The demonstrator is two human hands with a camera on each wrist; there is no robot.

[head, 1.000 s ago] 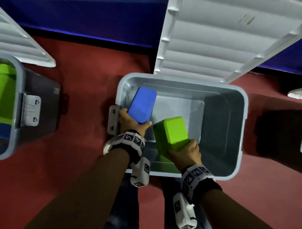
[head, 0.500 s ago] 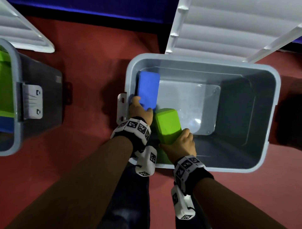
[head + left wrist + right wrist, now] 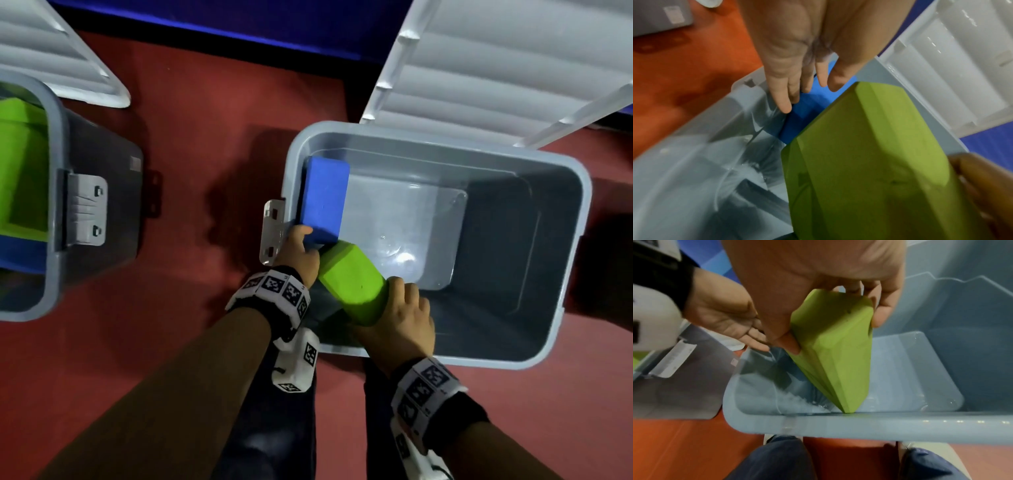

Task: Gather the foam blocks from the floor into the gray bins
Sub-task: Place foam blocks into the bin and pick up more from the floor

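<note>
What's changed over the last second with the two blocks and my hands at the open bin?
Both blocks went lower into the gray bin. The blue block now stands against the bin's left wall, and the left hand has loosened, its fingers straight against the block's end. The green block has tilted down toward the near-left corner. Unchanged: the right hand grips the green block, and the lid is open.

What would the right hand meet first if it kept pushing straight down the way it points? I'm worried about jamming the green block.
Likely the bin's floor: the right hand grips the green foam block, whose low end looks close to it.
</note>
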